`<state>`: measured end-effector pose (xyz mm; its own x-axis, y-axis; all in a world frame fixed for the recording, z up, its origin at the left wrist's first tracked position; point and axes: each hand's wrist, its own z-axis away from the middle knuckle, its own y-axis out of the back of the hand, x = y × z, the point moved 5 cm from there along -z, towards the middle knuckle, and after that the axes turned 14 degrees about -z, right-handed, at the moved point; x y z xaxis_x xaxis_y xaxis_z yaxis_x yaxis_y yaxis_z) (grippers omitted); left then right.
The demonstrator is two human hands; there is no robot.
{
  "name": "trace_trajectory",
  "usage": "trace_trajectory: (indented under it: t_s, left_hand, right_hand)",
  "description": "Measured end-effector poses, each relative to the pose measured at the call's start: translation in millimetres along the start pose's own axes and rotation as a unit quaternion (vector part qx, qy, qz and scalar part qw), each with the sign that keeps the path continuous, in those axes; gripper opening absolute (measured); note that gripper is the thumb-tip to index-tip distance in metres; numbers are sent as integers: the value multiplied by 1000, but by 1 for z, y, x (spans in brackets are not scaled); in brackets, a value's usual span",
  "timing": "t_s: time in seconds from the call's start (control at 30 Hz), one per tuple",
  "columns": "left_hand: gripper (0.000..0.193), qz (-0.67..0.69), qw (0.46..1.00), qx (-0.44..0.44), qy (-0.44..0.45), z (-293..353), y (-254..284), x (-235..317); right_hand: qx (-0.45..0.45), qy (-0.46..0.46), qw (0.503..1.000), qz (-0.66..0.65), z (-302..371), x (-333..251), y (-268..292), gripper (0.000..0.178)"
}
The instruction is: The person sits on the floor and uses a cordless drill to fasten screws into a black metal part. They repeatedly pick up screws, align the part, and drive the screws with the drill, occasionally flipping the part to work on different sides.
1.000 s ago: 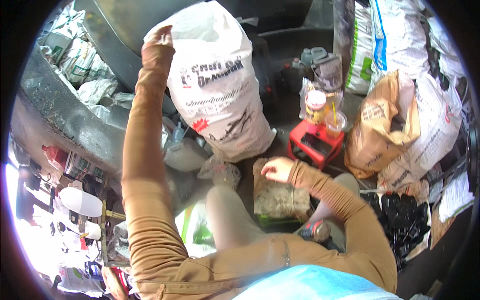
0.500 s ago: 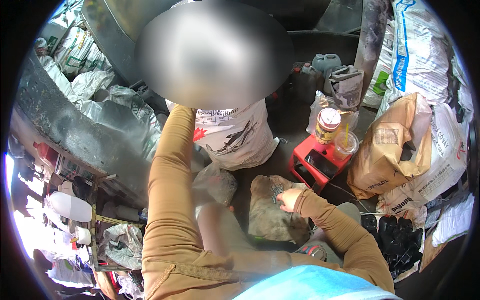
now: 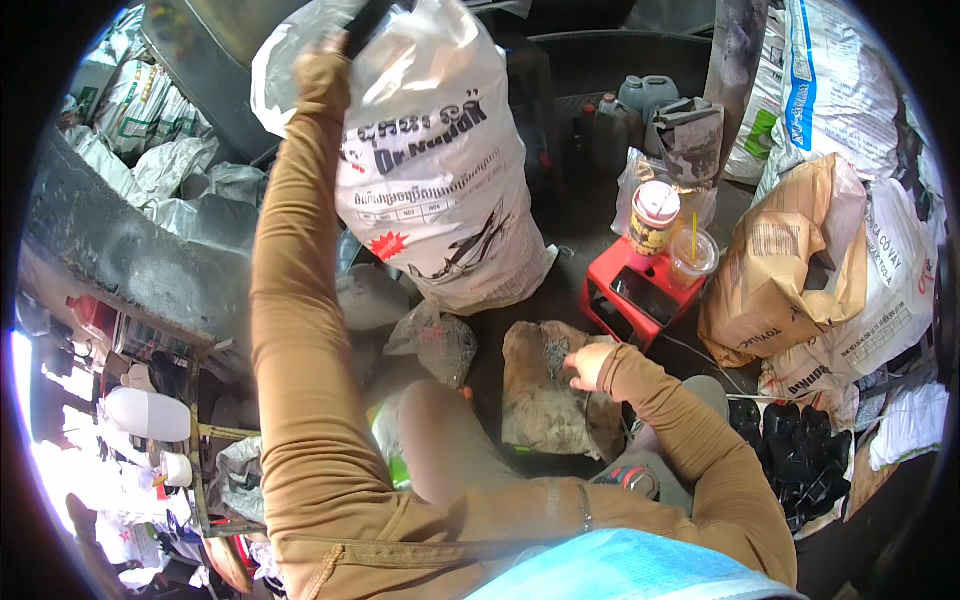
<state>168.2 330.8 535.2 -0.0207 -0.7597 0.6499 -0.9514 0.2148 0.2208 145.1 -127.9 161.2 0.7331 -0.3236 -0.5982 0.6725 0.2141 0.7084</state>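
My left hand is stretched far forward to the mouth of a tall white printed sack. It is blurred, right beside a dark black object at the sack's top. Whether the fingers grip that object cannot be made out. Closer in, my right hand has its fingers curled and pinched over a dirty tan cloth-like bundle. Small grey metal pieces, thin like nails, lie on the bundle next to the fingertips. Anything between those fingers is too small to tell.
A red stool at the right carries a phone, a patterned cup and a clear cup. Farther right are a brown paper bag and black glossy pieces. A clear plastic bag lies near my knee.
My left arm has swung slightly left, and its hand now shows at the sack's top beside the black object. My right hand has drawn back a little from the metal pieces.
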Motion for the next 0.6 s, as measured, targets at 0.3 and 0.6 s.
trace_trajectory:
  t_s: [0.3,0.6]
  left_hand:
    - [28,-132,967,143,-165,177,193,192]
    - [38,63,789,-319,522,535,72,18]
  right_hand:
    - [304,175,896,-273,20,9,55,28]
    - [57,-100,780,-615,30,25,-41,43]
